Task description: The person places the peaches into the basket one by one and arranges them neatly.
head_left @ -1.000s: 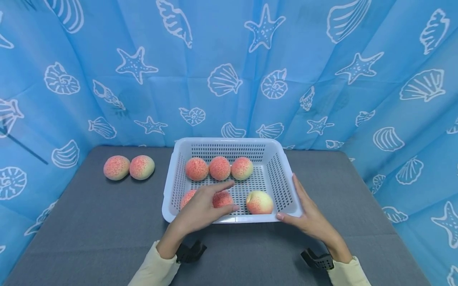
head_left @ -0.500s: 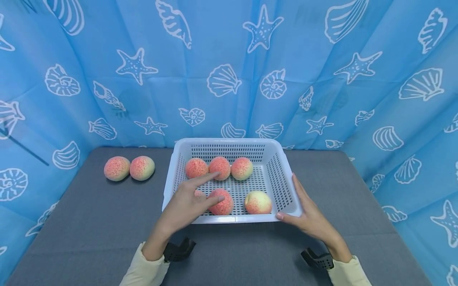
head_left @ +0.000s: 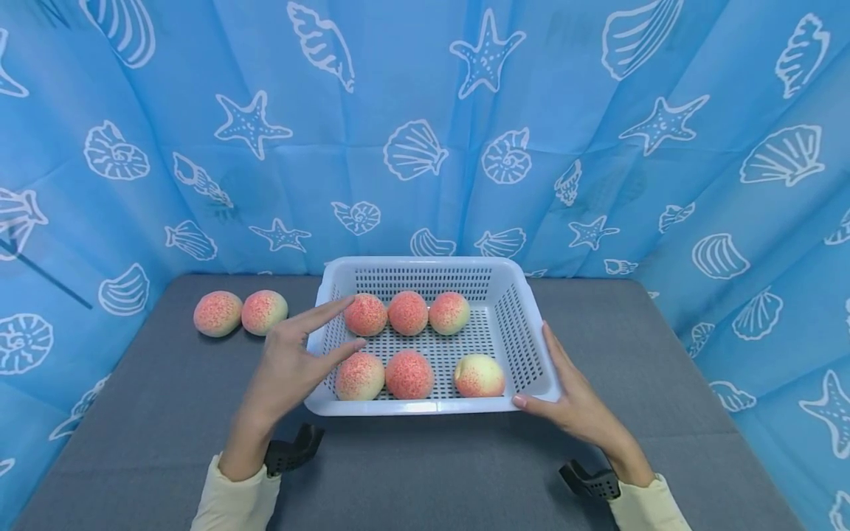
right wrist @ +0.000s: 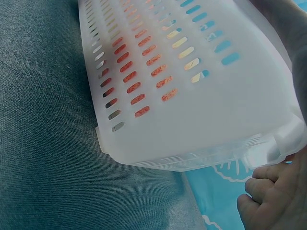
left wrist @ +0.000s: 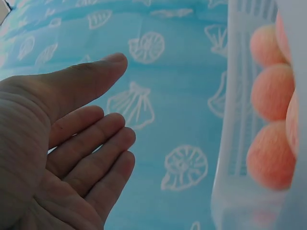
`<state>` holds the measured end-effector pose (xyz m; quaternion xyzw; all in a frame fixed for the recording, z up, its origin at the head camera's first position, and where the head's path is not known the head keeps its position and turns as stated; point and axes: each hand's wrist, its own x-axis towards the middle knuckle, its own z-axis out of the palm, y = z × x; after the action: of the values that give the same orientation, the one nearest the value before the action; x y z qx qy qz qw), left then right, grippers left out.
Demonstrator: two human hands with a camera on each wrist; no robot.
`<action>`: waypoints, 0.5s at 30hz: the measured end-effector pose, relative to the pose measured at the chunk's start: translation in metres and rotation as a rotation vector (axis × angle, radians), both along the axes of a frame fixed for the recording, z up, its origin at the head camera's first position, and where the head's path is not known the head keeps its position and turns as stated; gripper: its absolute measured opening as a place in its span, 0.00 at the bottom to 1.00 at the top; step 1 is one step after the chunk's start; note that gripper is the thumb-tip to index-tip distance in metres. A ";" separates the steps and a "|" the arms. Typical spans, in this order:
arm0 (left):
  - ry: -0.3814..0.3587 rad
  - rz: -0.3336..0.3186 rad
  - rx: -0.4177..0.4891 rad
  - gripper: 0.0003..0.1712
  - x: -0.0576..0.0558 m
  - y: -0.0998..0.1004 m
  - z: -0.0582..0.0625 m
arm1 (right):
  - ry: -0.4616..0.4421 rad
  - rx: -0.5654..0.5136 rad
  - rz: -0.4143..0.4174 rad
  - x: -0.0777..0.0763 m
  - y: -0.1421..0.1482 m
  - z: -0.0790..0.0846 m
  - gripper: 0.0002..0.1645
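Observation:
A white plastic basket (head_left: 438, 406) with slotted walls holds several peaches. Its back row has three, one being the back-left peach (head_left: 366, 315); in front are a pinkish peach (head_left: 359, 377), a red peach (head_left: 409, 375) and, apart to the right, a yellowish peach (head_left: 479, 376). Over the basket's left edge hovers my left hand (head_left: 287, 366), thumb and fingers spread apart with nothing between them, as the left wrist view also shows. My right hand (head_left: 576, 402) grips the basket's front right corner, its thumb on the front rim and its fingers along the right side.
Two more peaches touch each other on the grey tablecloth (head_left: 159, 428) at the back left: a left peach (head_left: 218, 313) and a right peach (head_left: 264, 312). A blue curtain (head_left: 425, 199) with shell prints hangs close behind the basket.
My left hand has moved left from over the middle of the basket to its left edge, uncovering the front peaches. The yellowish peach shifted slightly left early on. My right hand stays at the corner.

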<state>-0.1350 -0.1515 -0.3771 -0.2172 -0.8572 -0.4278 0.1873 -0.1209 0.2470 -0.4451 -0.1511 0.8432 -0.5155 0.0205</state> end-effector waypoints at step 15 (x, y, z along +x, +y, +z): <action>0.085 0.389 0.134 0.33 -0.013 -0.081 -0.016 | -0.012 0.007 -0.016 0.000 0.000 -0.001 0.72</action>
<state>-0.1482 -0.2327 -0.3928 -0.0523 -0.8439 -0.4302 0.3164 -0.1208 0.2471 -0.4460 -0.1413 0.8460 -0.5136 0.0222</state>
